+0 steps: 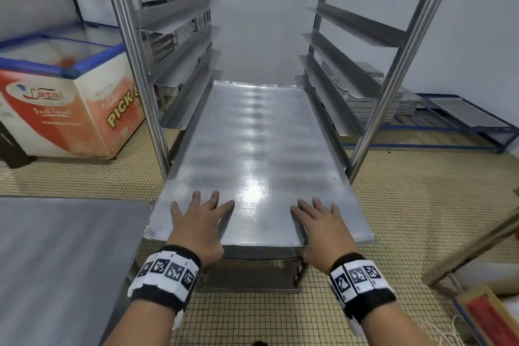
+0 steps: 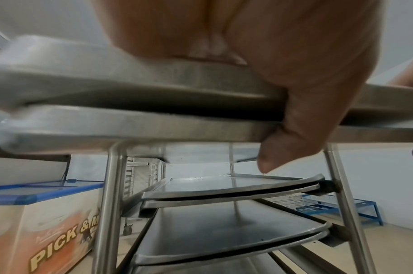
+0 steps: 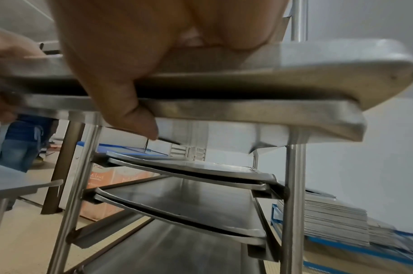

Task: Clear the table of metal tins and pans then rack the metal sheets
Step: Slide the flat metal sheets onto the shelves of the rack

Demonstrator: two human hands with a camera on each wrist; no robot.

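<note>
Head view: both hands are gripping two stacked metal sheets (image 1: 252, 154) at a rack (image 1: 134, 45).
Left hand (image 1: 196, 222) and right hand (image 1: 323, 227) are lying spread-fingered on top, thumbs hooking under the near edge; long axis is pointing inward between rails. Freezer (image 1: 70, 98) is reading "PICK &".

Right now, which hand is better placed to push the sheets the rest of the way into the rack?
Neither alone. The left hand and right hand both grip the near edge of the metal sheets, fingers on top, thumbs underneath. They sit evenly either side of centre, so a two-handed push should keep the stack square in the rack.
</note>
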